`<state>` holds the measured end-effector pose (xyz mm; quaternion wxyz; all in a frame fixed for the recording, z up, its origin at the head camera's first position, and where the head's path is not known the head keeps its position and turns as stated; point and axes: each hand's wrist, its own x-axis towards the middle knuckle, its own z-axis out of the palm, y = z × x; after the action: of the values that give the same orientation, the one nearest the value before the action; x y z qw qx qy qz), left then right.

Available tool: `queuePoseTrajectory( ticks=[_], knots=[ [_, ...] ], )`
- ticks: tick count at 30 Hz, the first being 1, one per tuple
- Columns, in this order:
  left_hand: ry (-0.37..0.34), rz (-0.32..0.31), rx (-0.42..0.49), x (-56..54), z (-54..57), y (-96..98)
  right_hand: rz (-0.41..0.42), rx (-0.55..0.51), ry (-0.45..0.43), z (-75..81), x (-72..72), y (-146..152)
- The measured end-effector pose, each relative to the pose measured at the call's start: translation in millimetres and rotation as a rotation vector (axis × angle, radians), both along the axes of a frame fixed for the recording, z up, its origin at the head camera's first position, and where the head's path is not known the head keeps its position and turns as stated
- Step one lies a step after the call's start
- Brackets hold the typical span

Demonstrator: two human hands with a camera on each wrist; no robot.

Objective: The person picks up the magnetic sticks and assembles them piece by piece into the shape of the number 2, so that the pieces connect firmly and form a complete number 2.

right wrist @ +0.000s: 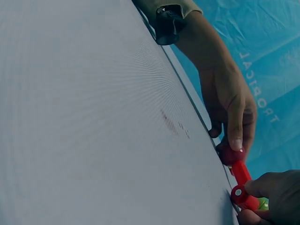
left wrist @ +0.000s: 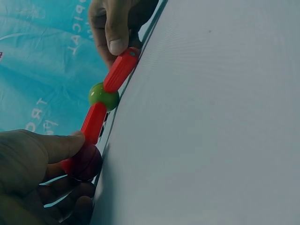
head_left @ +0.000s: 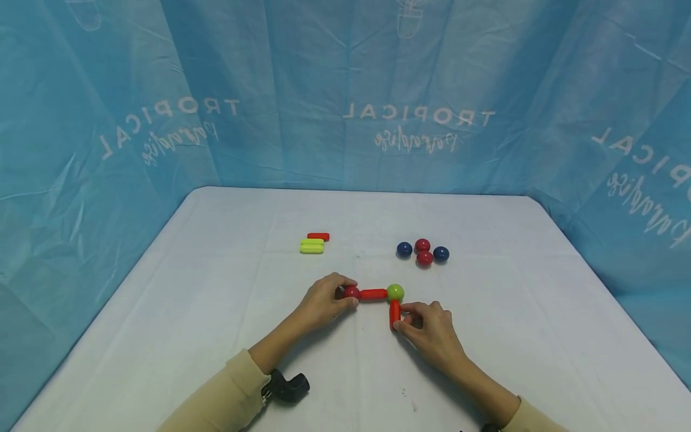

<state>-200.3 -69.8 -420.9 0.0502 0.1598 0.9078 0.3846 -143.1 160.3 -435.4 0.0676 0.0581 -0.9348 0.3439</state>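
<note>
My left hand (head_left: 326, 299) pinches a dark red ball (head_left: 351, 292) between thumb and fingers. From that ball a red stick (head_left: 373, 294) runs right to a green ball (head_left: 396, 292). A second red stick (head_left: 395, 315) meets the green ball and points toward me, with my right hand (head_left: 430, 333) pinching it near its free end. In the left wrist view the red ball (left wrist: 84, 163), the green ball (left wrist: 104, 96) and both sticks form one joined chain. The right wrist view shows the round end of the near stick (right wrist: 238, 192), with a pale dot in its middle.
Beyond my left hand lie two yellow-green sticks (head_left: 312, 248) and a red stick (head_left: 318, 237). Farther right sit two blue balls (head_left: 404, 250) and two red balls (head_left: 424, 258) in a cluster. A white table (head_left: 486, 300) bears everything, with a blue printed curtain (head_left: 302, 78) behind.
</note>
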Motion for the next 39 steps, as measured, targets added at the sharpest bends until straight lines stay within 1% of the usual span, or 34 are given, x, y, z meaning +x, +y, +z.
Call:
queuePoseTrajectory(
  ticks=[4,9,12,14,18,24,27,30,33,39],
  knots=[
    [0.014,0.009,-0.005,-1.9,-1.1,-0.5,-0.004,0.007,0.001,-0.2,-0.3,-1],
    [0.027,0.011,-0.009,-2.9,-1.3,-0.4,-0.009,0.012,-0.029,1.0,-2.0,1],
    [0.027,0.009,-0.013,-3.3,-1.6,0.0,-0.007,0.007,-0.044,2.9,-6.2,6],
    [0.028,0.007,-0.014,-3.7,-1.8,0.3,-0.005,-0.004,-0.042,4.4,-11.6,12],
    [0.033,0.001,-0.016,-4.5,-2.6,0.6,-0.015,-0.001,-0.009,8.0,-28.5,29],
    [0.034,-0.006,-0.022,-4.2,-2.5,0.9,-0.054,0.031,0.073,12.3,-58.9,61],
    [0.038,-0.009,-0.021,-3.5,-1.6,0.6,-0.065,0.039,0.096,12.7,-74.3,76],
    [0.064,-0.019,-0.021,-2.7,-1.1,-0.1,-0.064,0.042,0.093,13.1,-88.7,89],
    [0.079,-0.026,-0.018,-2.3,-1.3,-0.5,-0.047,0.041,0.071,12.4,-101.0,98],
    [0.042,-0.006,-0.012,-2.8,-1.3,0.0,-0.004,0.054,0.015,6.4,-120.6,107]
  ],
)
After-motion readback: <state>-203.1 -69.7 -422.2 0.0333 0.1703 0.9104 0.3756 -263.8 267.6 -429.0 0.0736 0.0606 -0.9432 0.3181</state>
